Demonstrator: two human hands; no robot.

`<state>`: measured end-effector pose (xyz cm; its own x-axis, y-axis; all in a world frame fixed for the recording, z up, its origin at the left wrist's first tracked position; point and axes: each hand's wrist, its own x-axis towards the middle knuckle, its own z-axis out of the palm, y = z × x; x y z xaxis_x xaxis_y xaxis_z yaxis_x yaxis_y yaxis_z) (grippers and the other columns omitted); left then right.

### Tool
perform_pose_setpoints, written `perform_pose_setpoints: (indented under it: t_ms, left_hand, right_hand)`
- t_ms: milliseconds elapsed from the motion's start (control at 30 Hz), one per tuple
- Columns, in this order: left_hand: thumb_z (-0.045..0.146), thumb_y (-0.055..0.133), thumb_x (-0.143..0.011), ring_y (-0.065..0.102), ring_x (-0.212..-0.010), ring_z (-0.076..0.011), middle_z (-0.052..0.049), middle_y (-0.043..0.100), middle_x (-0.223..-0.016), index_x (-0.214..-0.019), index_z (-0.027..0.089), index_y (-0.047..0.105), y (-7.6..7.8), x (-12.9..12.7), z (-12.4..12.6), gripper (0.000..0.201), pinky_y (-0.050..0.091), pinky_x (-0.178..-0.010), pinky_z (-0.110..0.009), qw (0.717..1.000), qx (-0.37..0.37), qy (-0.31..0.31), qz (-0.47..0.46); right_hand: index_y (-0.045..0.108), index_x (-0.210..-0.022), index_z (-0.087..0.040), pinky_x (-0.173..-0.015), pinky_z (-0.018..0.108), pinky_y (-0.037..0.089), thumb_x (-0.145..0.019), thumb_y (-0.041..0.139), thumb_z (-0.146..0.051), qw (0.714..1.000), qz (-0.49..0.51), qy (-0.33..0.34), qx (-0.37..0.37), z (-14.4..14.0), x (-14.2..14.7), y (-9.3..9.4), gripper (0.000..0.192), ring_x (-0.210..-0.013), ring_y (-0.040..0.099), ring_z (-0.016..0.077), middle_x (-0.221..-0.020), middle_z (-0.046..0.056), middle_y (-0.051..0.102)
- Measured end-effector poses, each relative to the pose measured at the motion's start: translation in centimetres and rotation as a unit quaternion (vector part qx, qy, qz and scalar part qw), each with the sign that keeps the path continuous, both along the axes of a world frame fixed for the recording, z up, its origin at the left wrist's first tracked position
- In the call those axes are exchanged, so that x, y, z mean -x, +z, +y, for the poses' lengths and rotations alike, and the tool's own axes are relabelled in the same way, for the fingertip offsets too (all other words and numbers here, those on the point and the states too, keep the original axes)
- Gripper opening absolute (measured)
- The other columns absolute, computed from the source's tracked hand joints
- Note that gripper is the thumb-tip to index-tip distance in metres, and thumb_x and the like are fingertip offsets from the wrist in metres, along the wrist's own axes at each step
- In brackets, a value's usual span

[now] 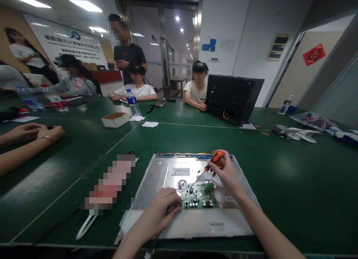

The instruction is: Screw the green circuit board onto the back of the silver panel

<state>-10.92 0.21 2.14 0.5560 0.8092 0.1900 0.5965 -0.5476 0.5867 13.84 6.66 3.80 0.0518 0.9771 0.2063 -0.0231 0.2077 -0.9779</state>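
Observation:
A green circuit board (198, 196) lies on the back of a flat metal display panel (165, 173), which rests on the table in front of me. My right hand (225, 169) grips a screwdriver (214, 161) by its orange and black handle. The shaft slants down to the left, its tip at a dark chip on the board; whether it touches, I cannot tell. At the board's left edge my left hand (163, 206) is closed, with a dark, cable-like bundle under its curled fingers. A black cable (152, 247) with a pale plug emerges below that wrist.
A blurred pinkish item (112, 182) lies left of the panel on the green table (293, 184). Farther off are a cardboard box (115, 119), a bottle (132, 102) and a black monitor housing (233, 98). Another person's hands (41, 136) are at left; several people are beyond.

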Motion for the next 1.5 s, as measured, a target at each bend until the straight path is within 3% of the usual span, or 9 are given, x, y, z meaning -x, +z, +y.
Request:
perform_pose_setpoints:
  t_ms: [167,333,433,567,700,933,1333,1500]
  left_hand:
    - [0.015,0.050,-0.088,0.055,-0.086,-0.0198,-0.004,0.062,-0.086,-0.084,0.020,0.060,-0.2,0.1,0.1,0.012,0.044,-0.075,-0.031,1.000,-0.006,-0.008,-0.002]
    - [0.014,0.050,-0.089,0.056,-0.086,-0.0200,-0.004,0.062,-0.086,-0.084,0.020,0.060,-0.4,0.1,0.2,0.013,0.043,-0.076,-0.031,1.000,-0.005,-0.007,-0.004]
    - [0.014,0.050,-0.089,0.056,-0.086,-0.0199,-0.003,0.062,-0.086,-0.084,0.020,0.060,-0.4,0.1,0.2,0.013,0.043,-0.076,-0.032,1.000,0.001,-0.006,-0.006]
    - [0.015,0.048,-0.089,0.056,-0.086,-0.0196,-0.004,0.063,-0.086,-0.083,0.020,0.060,-0.5,0.1,0.2,0.014,0.043,-0.076,-0.031,1.000,0.005,-0.008,-0.009]
    - [0.017,0.050,-0.089,0.056,-0.086,-0.0198,-0.003,0.063,-0.087,-0.084,0.020,0.060,-0.6,0.1,0.3,0.011,0.043,-0.076,-0.031,1.000,0.011,-0.002,-0.007]
    - [0.018,0.048,-0.090,0.057,-0.086,-0.0198,-0.004,0.064,-0.088,-0.085,0.020,0.060,-0.8,0.2,0.3,0.013,0.043,-0.079,-0.032,0.999,0.017,-0.012,-0.027]
    - [0.013,0.047,-0.089,0.057,-0.087,-0.0199,-0.003,0.064,-0.090,-0.088,0.021,0.061,-0.3,0.0,0.1,0.016,0.042,-0.081,-0.034,0.999,0.029,-0.013,-0.033]
    - [0.013,0.048,-0.088,0.058,-0.087,-0.0204,-0.004,0.065,-0.089,-0.087,0.020,0.061,-0.3,0.0,0.2,0.015,0.043,-0.079,-0.033,0.999,0.016,-0.022,-0.038]
  right_hand:
    - [0.041,-0.107,-0.026,-0.043,0.025,0.047,-0.073,0.069,-0.035,1.000,0.004,0.003,-0.003,-0.1,0.1,0.1,0.045,-0.068,0.068,0.0201,-0.078,-0.004,0.057]
    - [0.041,-0.120,-0.027,-0.044,0.023,0.047,-0.078,0.065,-0.034,0.999,-0.013,0.019,-0.041,-0.7,1.4,1.1,0.049,-0.062,0.067,0.0160,-0.079,-0.004,0.056]
    - [0.040,-0.128,-0.027,-0.046,0.022,0.048,-0.081,0.061,-0.029,0.990,-0.077,0.041,-0.109,-1.3,2.8,1.7,0.051,-0.062,0.066,0.0144,-0.081,-0.003,0.057]
    - [0.030,-0.140,-0.028,-0.053,0.026,0.051,-0.085,0.056,-0.023,0.946,-0.172,0.079,-0.263,-2.0,4.6,1.6,0.061,-0.059,0.061,0.0128,-0.079,-0.002,0.058]
    - [0.019,-0.145,-0.027,-0.052,0.027,0.051,-0.087,0.053,-0.021,0.916,-0.195,0.053,-0.347,-2.7,5.8,0.6,0.068,-0.055,0.054,0.0131,-0.076,-0.001,0.058]
    - [0.019,-0.144,-0.029,-0.047,0.026,0.048,-0.089,0.049,-0.020,0.897,-0.223,0.028,-0.381,-3.7,6.0,-0.7,0.064,-0.050,0.049,0.0124,-0.078,0.001,0.058]
    - [0.017,-0.145,-0.028,-0.047,0.027,0.048,-0.093,0.045,-0.023,0.888,-0.227,0.016,-0.399,-4.2,6.0,-0.5,0.060,-0.049,0.048,0.0122,-0.079,0.001,0.057]
    - [0.020,-0.144,-0.022,-0.046,0.025,0.048,-0.094,0.044,-0.024,0.878,-0.232,0.015,-0.419,-4.0,6.1,-0.8,0.055,-0.049,0.048,0.0115,-0.076,0.001,0.057]
